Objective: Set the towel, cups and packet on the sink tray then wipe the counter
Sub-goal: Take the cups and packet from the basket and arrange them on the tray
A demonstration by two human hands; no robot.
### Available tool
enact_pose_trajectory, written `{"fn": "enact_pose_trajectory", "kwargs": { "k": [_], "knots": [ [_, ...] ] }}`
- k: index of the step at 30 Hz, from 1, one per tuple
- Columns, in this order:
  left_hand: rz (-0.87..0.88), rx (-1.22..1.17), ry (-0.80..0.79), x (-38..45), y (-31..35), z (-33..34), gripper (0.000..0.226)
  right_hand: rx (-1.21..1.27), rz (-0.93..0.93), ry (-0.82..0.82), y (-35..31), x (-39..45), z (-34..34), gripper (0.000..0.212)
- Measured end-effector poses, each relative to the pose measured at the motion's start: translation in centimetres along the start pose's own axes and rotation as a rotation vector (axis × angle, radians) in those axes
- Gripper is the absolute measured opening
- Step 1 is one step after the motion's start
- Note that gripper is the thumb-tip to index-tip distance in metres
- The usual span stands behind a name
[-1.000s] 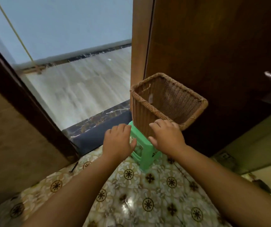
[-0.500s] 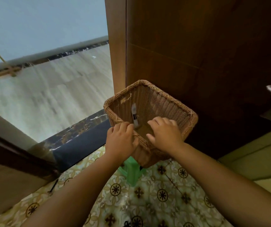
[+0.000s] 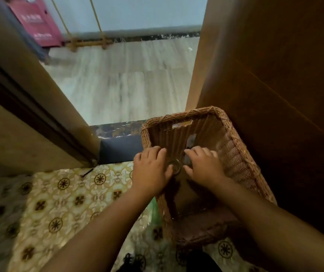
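A brown wicker basket (image 3: 233,154) stands on the floor against a wooden door. Both my hands reach down into it. My left hand (image 3: 151,169) is curled by the left wall, its thumb against a round clear rim (image 3: 174,166) that may be a glass cup. My right hand (image 3: 204,165) bends over a small dark item (image 3: 187,160) whose shape is hidden. A grey strip-like packet (image 3: 191,139) lies against the far inner wall. No towel, tray or counter is in view.
The wooden door (image 3: 275,75) rises right of the basket. A dark threshold (image 3: 118,149) leads to a pale plank floor (image 3: 127,81). Patterned tiles (image 3: 69,193) cover the near floor. A bit of green stool (image 3: 155,211) shows beside the basket. A pink bag (image 3: 37,22) hangs at the upper left.
My view has swung over the basket, which now sits lower and closer. Both hands have left its near rim and gone down inside it.
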State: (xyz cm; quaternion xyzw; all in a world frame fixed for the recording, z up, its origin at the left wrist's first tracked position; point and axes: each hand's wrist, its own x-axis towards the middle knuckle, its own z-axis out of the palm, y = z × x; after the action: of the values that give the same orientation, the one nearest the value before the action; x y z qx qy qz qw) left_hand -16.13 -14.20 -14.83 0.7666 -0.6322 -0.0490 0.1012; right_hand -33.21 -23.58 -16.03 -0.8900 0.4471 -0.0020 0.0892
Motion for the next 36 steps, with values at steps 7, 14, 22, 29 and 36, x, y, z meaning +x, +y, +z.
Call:
{"fn": "enact_pose_trajectory", "kwargs": {
  "k": [7, 14, 22, 29, 36],
  "knots": [
    [-0.304, -0.015, 0.027, -1.3, 2.7, 2.5, 0.055, -0.015, -0.082, -0.149, 4.2, 3.4, 6.3, 0.046],
    [-0.356, -0.008, 0.168, -1.3, 5.1, 5.4, 0.051, 0.1, 0.109, -0.328, 6.4, 6.0, 14.9, 0.059],
    [-0.676, -0.294, -0.104, 5.0, 9.1, 16.9, 0.082, 0.462, 0.411, -0.171, 9.5, 7.8, 20.3, 0.086],
    [-1.018, -0.458, -0.132, 8.3, 4.8, 28.1, 0.109, 0.612, 0.423, -0.122, 11.7, 10.7, 26.1, 0.115],
    [-0.915, -0.489, -0.049, 9.3, 4.2, 30.8, 0.109, 0.624, 0.384, -0.124, 11.8, 12.0, 27.4, 0.114]
  ]
}}
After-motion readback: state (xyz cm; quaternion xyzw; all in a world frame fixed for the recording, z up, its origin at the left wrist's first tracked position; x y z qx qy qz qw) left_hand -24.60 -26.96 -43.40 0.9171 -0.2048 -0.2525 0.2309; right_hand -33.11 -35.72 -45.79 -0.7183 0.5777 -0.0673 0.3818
